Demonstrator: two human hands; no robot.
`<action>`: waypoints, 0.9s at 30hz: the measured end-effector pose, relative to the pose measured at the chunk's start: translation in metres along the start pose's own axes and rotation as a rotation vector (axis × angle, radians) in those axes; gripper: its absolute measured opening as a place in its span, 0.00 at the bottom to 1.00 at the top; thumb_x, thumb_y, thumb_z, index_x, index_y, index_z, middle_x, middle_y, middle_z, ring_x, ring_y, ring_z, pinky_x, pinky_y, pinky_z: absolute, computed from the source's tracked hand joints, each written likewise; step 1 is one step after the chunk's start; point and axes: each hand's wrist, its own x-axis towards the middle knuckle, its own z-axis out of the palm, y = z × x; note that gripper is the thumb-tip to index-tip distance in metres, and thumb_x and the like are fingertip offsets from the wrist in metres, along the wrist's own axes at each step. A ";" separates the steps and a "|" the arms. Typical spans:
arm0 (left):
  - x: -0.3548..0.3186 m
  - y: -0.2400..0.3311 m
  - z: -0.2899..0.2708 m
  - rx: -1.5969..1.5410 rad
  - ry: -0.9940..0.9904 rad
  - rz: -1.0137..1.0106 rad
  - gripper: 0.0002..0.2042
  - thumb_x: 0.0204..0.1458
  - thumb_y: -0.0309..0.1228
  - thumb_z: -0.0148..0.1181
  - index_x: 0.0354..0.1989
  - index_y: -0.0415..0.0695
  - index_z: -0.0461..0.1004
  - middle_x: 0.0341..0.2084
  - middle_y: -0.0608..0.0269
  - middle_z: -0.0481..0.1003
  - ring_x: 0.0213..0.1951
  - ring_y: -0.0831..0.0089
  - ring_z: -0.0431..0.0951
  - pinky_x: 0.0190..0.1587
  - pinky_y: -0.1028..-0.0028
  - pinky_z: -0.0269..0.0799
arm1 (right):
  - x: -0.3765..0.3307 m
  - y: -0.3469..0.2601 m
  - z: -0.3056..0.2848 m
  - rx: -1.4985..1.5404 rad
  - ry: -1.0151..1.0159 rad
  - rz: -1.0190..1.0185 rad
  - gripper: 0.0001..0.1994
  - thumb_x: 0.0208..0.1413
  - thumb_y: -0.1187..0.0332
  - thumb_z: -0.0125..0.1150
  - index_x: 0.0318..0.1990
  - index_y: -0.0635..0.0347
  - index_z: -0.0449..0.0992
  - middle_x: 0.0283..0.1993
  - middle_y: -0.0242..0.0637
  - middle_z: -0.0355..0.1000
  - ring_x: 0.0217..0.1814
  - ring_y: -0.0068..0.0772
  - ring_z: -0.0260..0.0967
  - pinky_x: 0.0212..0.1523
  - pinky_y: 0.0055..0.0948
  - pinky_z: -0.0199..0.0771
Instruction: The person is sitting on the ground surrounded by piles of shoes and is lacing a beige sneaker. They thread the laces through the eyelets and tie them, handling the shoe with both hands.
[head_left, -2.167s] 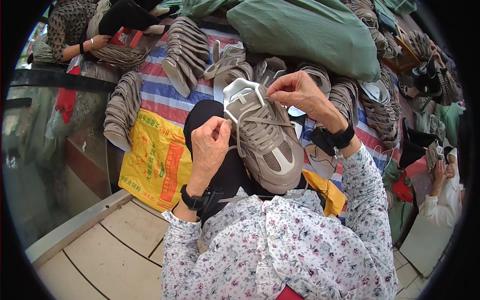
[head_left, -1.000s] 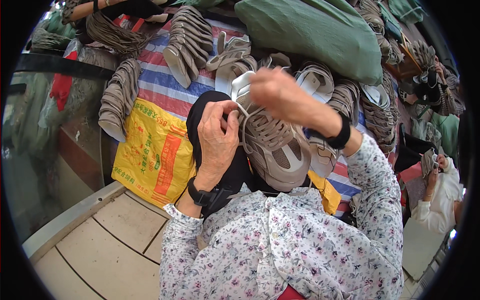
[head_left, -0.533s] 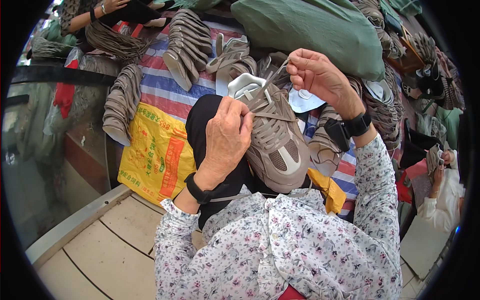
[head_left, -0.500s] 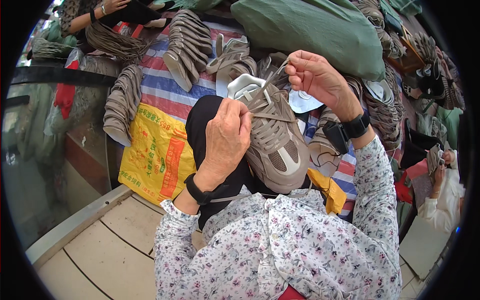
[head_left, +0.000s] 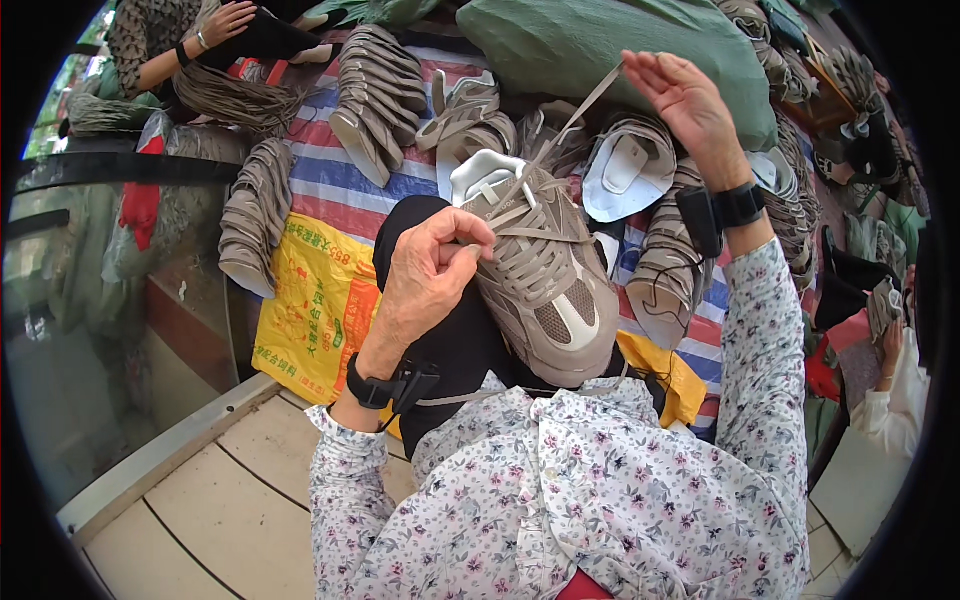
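Note:
A grey-brown sneaker point(head_left: 548, 300) with mesh panels and a pale lining rests on my lap, toe toward me. Its flat taupe shoelace point(head_left: 585, 110) runs taut from the upper eyelets up to my right hand point(head_left: 685, 105), which is raised beyond the shoe and pinches the lace at its fingertips. Close to the left side of the sneaker's tongue, my left hand point(head_left: 430, 265) is closed, thumb against curled fingers, at the end of a lace strand crossing the shoe. The exact grip there is partly hidden by the fingers.
Stacked shoe uppers point(head_left: 378, 95) lie on a striped sheet point(head_left: 330, 180). A green sack point(head_left: 620, 65) bulges behind them. A yellow bag point(head_left: 310, 300) lies left of my lap, near a glass panel point(head_left: 120, 300). Other people's hands point(head_left: 228, 20) show at the edges.
My right hand has moved up and right, drawing the lace out longer. My left hand has shifted slightly left and down. The sneaker stays nearly in place.

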 end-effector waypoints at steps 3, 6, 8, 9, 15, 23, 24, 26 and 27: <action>0.002 -0.004 0.000 -0.008 0.046 -0.014 0.08 0.57 0.16 0.48 0.42 0.37 0.72 0.31 0.67 0.76 0.33 0.88 0.73 0.35 0.87 0.66 | 0.008 -0.007 0.002 -0.008 0.076 -0.024 0.09 0.67 0.72 0.50 0.44 0.72 0.71 0.51 0.54 0.73 0.62 0.54 0.69 0.69 0.46 0.66; 0.003 -0.005 0.002 0.092 0.154 0.013 0.08 0.56 0.17 0.50 0.42 0.37 0.74 0.31 0.67 0.77 0.30 0.87 0.73 0.32 0.86 0.66 | 0.000 0.005 0.010 -0.068 0.034 0.034 0.09 0.67 0.72 0.50 0.47 0.71 0.67 0.50 0.54 0.73 0.61 0.51 0.70 0.68 0.42 0.67; 0.006 0.001 0.004 0.266 0.214 0.094 0.08 0.55 0.17 0.53 0.41 0.38 0.76 0.30 0.67 0.77 0.27 0.86 0.72 0.30 0.85 0.65 | -0.007 0.008 0.010 -0.085 0.105 0.030 0.09 0.67 0.72 0.51 0.48 0.71 0.67 0.49 0.54 0.74 0.59 0.51 0.72 0.66 0.41 0.68; 0.009 0.008 0.006 0.384 0.232 0.160 0.08 0.54 0.17 0.54 0.40 0.38 0.77 0.30 0.67 0.77 0.25 0.86 0.71 0.28 0.84 0.64 | -0.010 0.008 0.005 -0.085 0.117 0.023 0.10 0.67 0.72 0.51 0.48 0.71 0.67 0.49 0.54 0.74 0.58 0.50 0.72 0.66 0.41 0.69; 0.039 0.001 0.023 0.550 0.249 0.358 0.07 0.50 0.20 0.60 0.36 0.40 0.81 0.26 0.66 0.76 0.20 0.81 0.68 0.25 0.79 0.62 | -0.045 0.016 0.041 -0.337 0.100 0.204 0.11 0.63 0.68 0.58 0.48 0.65 0.71 0.43 0.43 0.76 0.47 0.35 0.77 0.55 0.32 0.75; 0.061 -0.009 0.009 0.238 -0.002 0.048 0.10 0.51 0.28 0.64 0.40 0.39 0.83 0.27 0.68 0.79 0.25 0.85 0.70 0.28 0.79 0.65 | -0.101 0.046 0.100 -0.712 -0.118 0.171 0.06 0.56 0.71 0.65 0.39 0.63 0.79 0.33 0.28 0.76 0.36 0.18 0.71 0.40 0.22 0.71; 0.062 -0.011 0.007 0.172 -0.041 0.022 0.11 0.50 0.28 0.64 0.40 0.39 0.83 0.26 0.66 0.79 0.26 0.83 0.71 0.29 0.79 0.66 | -0.105 0.049 0.105 -0.800 -0.160 0.116 0.07 0.55 0.71 0.66 0.39 0.63 0.79 0.32 0.29 0.76 0.36 0.18 0.71 0.39 0.23 0.70; 0.066 -0.011 0.008 0.168 -0.058 0.040 0.10 0.49 0.28 0.65 0.39 0.38 0.83 0.22 0.69 0.77 0.25 0.85 0.71 0.28 0.80 0.66 | -0.110 0.053 0.121 -0.971 -0.235 -0.100 0.07 0.50 0.73 0.66 0.37 0.60 0.78 0.32 0.32 0.74 0.37 0.29 0.71 0.37 0.30 0.68; 0.067 -0.009 0.009 0.172 -0.064 0.014 0.10 0.49 0.28 0.65 0.39 0.38 0.83 0.21 0.69 0.77 0.24 0.85 0.70 0.27 0.80 0.66 | -0.110 0.057 0.126 -1.049 -0.273 -0.196 0.07 0.49 0.74 0.66 0.36 0.59 0.77 0.32 0.33 0.72 0.37 0.33 0.71 0.37 0.32 0.67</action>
